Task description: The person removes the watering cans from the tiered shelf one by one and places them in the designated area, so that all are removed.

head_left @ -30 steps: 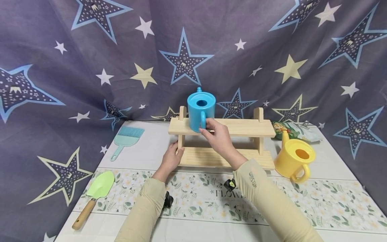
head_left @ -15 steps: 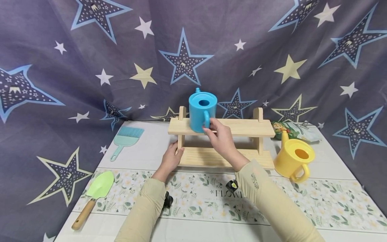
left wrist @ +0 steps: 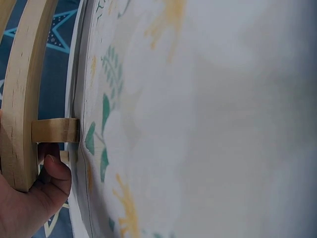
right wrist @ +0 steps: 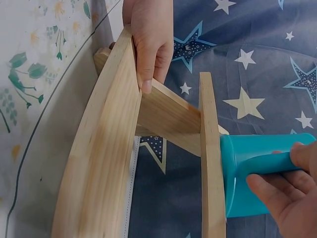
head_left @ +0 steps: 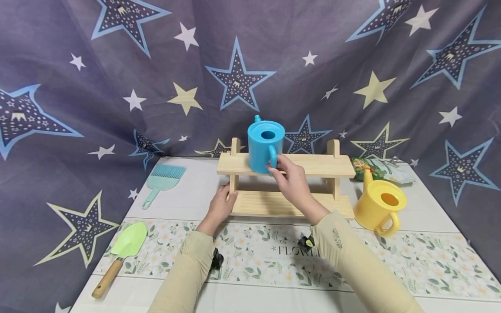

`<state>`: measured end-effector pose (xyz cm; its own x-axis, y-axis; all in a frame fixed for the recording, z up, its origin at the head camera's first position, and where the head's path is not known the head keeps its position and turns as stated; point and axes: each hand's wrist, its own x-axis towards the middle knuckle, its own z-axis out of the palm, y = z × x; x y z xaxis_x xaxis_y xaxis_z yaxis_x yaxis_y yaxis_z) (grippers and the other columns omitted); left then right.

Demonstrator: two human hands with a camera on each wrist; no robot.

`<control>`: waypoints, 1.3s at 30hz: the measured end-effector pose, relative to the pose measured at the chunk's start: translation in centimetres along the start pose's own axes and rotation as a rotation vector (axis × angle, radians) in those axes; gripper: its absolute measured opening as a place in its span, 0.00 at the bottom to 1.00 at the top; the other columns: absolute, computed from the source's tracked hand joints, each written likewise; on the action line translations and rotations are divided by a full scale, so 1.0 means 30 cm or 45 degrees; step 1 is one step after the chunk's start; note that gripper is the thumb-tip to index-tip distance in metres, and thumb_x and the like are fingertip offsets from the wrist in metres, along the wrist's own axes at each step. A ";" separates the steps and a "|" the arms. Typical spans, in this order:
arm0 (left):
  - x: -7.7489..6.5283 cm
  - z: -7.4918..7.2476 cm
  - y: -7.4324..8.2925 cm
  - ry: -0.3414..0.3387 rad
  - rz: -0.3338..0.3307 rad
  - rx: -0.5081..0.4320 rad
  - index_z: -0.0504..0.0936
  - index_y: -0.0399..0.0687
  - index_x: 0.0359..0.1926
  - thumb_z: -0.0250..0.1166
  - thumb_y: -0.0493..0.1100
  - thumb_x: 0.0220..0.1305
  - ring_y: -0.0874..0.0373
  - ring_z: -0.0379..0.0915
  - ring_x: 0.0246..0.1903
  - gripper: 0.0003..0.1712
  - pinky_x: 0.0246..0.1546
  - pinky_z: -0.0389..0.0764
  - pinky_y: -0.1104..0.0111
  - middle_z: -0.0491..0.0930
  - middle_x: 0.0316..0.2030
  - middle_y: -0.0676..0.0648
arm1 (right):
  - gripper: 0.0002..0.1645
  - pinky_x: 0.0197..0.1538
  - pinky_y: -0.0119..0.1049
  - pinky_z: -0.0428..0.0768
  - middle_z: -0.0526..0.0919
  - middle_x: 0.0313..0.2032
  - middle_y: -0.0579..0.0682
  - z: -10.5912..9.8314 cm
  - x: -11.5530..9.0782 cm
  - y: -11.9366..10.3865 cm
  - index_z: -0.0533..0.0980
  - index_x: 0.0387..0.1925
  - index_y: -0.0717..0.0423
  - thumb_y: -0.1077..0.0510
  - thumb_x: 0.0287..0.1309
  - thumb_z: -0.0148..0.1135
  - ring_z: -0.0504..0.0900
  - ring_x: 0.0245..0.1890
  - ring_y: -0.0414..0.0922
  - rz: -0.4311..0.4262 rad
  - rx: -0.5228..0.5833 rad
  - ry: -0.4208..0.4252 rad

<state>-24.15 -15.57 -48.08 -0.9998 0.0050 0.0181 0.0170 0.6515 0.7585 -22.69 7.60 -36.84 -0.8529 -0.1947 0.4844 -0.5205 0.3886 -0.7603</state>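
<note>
Green trowel nearest, lying front left. Yellow watering can upright, just right of the wooden shelf. Left hand grips the shelf's lower left end, thumb curled over. Right hand pinches the blue watering can by its handle; can upright on top board, left of centre. Starry cloth behind.

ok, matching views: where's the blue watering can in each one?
Head: blue watering can near the centre, on the upper tier of the wooden shelf.
Left wrist: not in it.
Right wrist: blue watering can at lower right, appearing turned on its side.
Shared landmark: wooden shelf, central in head, along the left edge in left wrist, left to centre in right wrist.
</note>
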 end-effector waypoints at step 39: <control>0.001 -0.004 0.005 -0.009 -0.020 -0.015 0.62 0.48 0.72 0.50 0.51 0.75 0.44 0.61 0.66 0.29 0.66 0.62 0.49 0.65 0.65 0.42 | 0.14 0.44 0.43 0.85 0.86 0.42 0.57 -0.198 -0.095 -0.001 0.79 0.51 0.61 0.61 0.64 0.63 0.86 0.42 0.50 -0.004 -0.051 0.110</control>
<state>-24.17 -15.56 -47.91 -1.0000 0.0003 0.0013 0.0012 0.6422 0.7665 -19.99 13.51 -35.63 -0.8438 -0.1182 0.5234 -0.5195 0.4242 -0.7417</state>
